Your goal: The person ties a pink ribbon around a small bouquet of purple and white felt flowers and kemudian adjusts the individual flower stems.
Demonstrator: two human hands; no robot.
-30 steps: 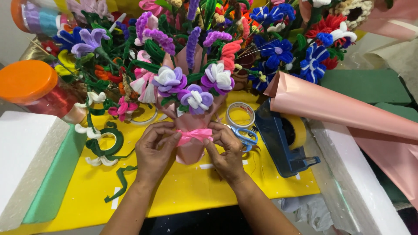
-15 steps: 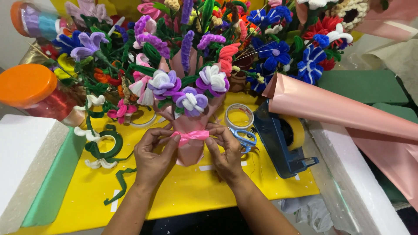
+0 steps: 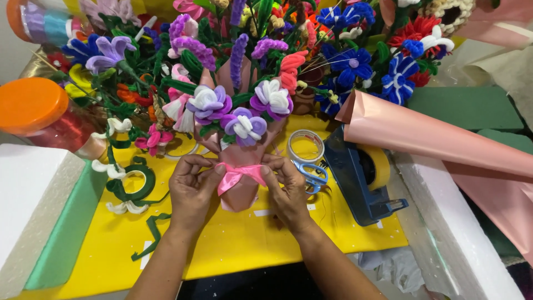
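A small bouquet of purple-and-white pipe-cleaner flowers, wrapped in pink paper, stands on the yellow table top. A bright pink ribbon is tied around its neck. My left hand pinches the ribbon's left end, and my right hand pinches the right end. Both hands press against the wrap from either side.
Blue-handled scissors, a clear tape roll and a blue tape dispenser lie to the right. A pink paper roll crosses the right side. Many pipe-cleaner flowers crowd the back. An orange-lidded jar and white foam blocks stand left.
Both hands stay on the ribbon and have worked it tighter at the bouquet's neck. The bouquet has barely shifted.
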